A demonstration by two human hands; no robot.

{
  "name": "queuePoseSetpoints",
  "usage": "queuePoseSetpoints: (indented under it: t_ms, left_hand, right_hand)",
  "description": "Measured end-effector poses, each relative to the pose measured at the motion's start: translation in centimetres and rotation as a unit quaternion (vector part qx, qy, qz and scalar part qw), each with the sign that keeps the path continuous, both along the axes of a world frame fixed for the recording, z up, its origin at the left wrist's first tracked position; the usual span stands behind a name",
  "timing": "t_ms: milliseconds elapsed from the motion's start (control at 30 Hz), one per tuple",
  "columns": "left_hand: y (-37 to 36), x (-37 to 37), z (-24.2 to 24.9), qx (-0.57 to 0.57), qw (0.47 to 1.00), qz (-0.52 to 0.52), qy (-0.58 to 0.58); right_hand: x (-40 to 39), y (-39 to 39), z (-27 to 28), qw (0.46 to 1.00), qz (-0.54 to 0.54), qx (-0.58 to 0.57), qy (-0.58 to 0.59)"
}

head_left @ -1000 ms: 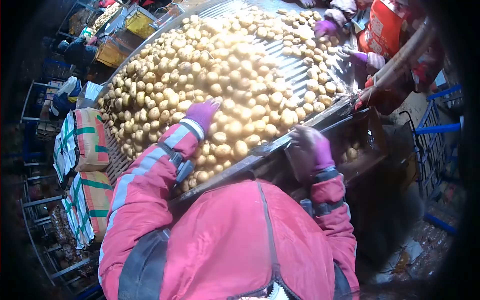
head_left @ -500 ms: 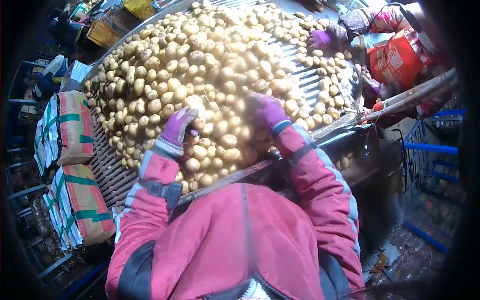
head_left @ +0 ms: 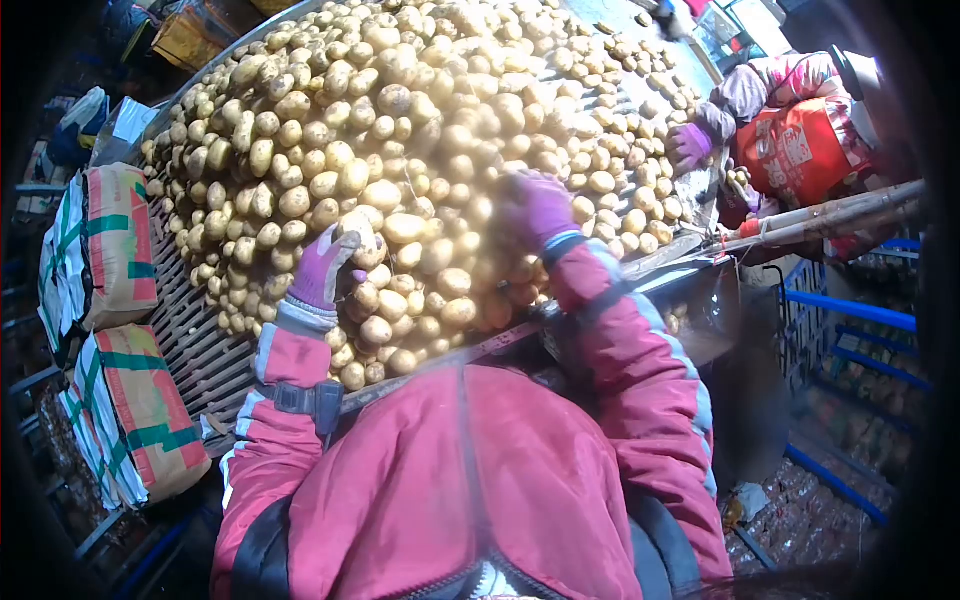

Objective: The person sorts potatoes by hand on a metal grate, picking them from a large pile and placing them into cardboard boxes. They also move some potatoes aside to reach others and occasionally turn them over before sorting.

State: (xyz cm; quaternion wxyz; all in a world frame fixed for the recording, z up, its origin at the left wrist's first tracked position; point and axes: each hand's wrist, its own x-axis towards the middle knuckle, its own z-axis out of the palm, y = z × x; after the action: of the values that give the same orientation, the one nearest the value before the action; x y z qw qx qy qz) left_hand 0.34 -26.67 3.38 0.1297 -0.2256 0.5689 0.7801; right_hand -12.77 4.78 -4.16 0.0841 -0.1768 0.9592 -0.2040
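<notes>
Head view: hands [head_left: 322, 266] at potato heap [head_left: 385, 160] in rimmed, slatted tray [head_left: 205, 355].

Two green-taped bundles [head_left: 122, 235] at the left, one above the other, a grey bag [head_left: 128, 122] above them, a yellow container [head_left: 192, 40] at the top left, a person [head_left: 790, 80] in a red apron [head_left: 800, 150] at the upper right, a pole [head_left: 850, 206] just below, blue bars [head_left: 850, 309] beneath.

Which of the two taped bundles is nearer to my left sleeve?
The lower bundle in view: its corner comes close to the left sleeve, while the upper bundle lies farther.
</notes>
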Motion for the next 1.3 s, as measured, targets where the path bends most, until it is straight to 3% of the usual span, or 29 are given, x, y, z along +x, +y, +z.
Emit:
queuePoseSetpoints:
  t_ms: [100, 233, 267, 333, 433, 467, 533, 567, 600, 667, 733, 800, 867, 900, 967, 1033, 1067, 1100, 1133, 1167, 1200, 1233, 1300]
  left_hand:
    - [-0.8, -0.2, -1.9, -0.164, 0.978, -0.072, 0.102]
    - [-1.2, -0.1, -2.5, -0.185, 0.976, -0.073, 0.087]
    - [-2.2, 0.0, -4.8, -0.205, 0.972, -0.064, 0.093]
    - [-1.7, -0.1, -4.1, -0.202, 0.972, -0.072, 0.096]
    - [-1.8, -0.5, -4.9, -0.248, 0.959, -0.082, 0.108]
    - [-1.7, -0.3, -5.1, -0.206, 0.970, -0.076, 0.102]
    - [-0.2, -0.3, -2.6, -0.122, 0.987, -0.065, 0.088]
    - [-0.4, -0.2, -2.7, -0.139, 0.984, -0.071, 0.090]
    - [-1.0, -0.2, -3.2, -0.157, 0.980, -0.076, 0.092]
    - [-1.8, -0.2, -5.1, -0.175, 0.974, -0.074, 0.123]
    - [-0.5, -0.2, -3.4, -0.146, 0.980, -0.078, 0.114]
    - [3.4, 0.2, 1.6, -0.086, 0.988, -0.075, 0.106]
    - [4.8, -0.3, 0.8, -0.143, 0.976, -0.125, 0.109]
    - [5.6, -0.9, -0.2, -0.173, 0.967, -0.152, 0.111]
    - [8.9, -1.4, -0.4, -0.066, 0.983, -0.163, 0.054]
    - [13.4, -1.2, 2.2, -0.117, 0.961, -0.249, 0.020]
    - [14.9, -1.3, 0.5, -0.055, 0.956, -0.281, 0.058]
    - [16.3, -1.9, 0.2, -0.067, 0.923, -0.366, 0.101]
    - [19.0, -1.0, 0.9, -0.104, 0.927, -0.350, 0.084]
    - [21.3, 0.1, 1.6, -0.145, 0.930, -0.331, 0.067]
    - [22.5, 0.4, 0.4, -0.178, 0.903, -0.378, 0.098]
    - [24.1, 0.6, 0.4, -0.176, 0.861, -0.465, 0.109]
    - [27.1, 2.9, -0.8, -0.351, 0.747, -0.509, 0.244]
  right_hand:
    - [0.7, -2.1, 0.8, 0.993, 0.003, 0.067, 0.099]
    - [-0.5, -1.8, 3.0, 0.982, 0.075, 0.174, 0.003]
    - [-0.9, -1.7, 3.6, 0.984, 0.083, 0.151, -0.045]
    - [-0.9, -1.4, 4.5, 0.979, 0.096, 0.101, -0.146]
    - [-0.7, -2.5, 3.0, 0.987, 0.088, 0.127, -0.041]
    - [-0.9, -2.1, 2.8, 0.988, 0.076, 0.124, -0.059]
    - [-1.4, -1.3, 1.6, 0.995, -0.006, 0.027, -0.094]
    - [-2.3, -0.8, 0.5, 0.993, -0.042, -0.024, -0.110]
    - [-4.3, 1.0, -4.2, 0.963, -0.080, -0.181, -0.182]
    - [-3.2, 4.5, -1.7, 0.843, -0.098, -0.425, -0.313]
    - [-0.6, 6.8, -0.4, 0.811, -0.030, -0.519, -0.269]
    - [2.5, 8.4, 0.9, 0.841, 0.047, -0.512, -0.167]
    - [5.6, 8.8, 1.2, 0.878, 0.073, -0.467, -0.075]
    - [7.1, 9.2, 1.5, 0.814, 0.032, -0.543, -0.205]
    - [10.0, 9.9, 1.9, 0.594, -0.123, -0.680, -0.412]
    - [12.6, 10.5, -0.5, 0.494, -0.136, -0.745, -0.427]
    - [13.7, 11.5, -1.0, 0.764, -0.029, -0.606, -0.221]
    - [14.7, 12.6, -1.3, 0.928, 0.072, -0.365, 0.004]
    - [16.1, 13.4, -1.7, 0.954, 0.090, -0.271, 0.096]
    - [17.4, 12.9, -2.9, 0.845, 0.028, -0.514, -0.148]
    - [18.7, 12.4, -4.1, 0.613, -0.098, -0.718, -0.316]
    - [20.3, 13.3, -1.9, 0.595, -0.124, -0.721, -0.333]
    - [23.6, 14.9, 3.1, 0.556, -0.176, -0.727, -0.363]
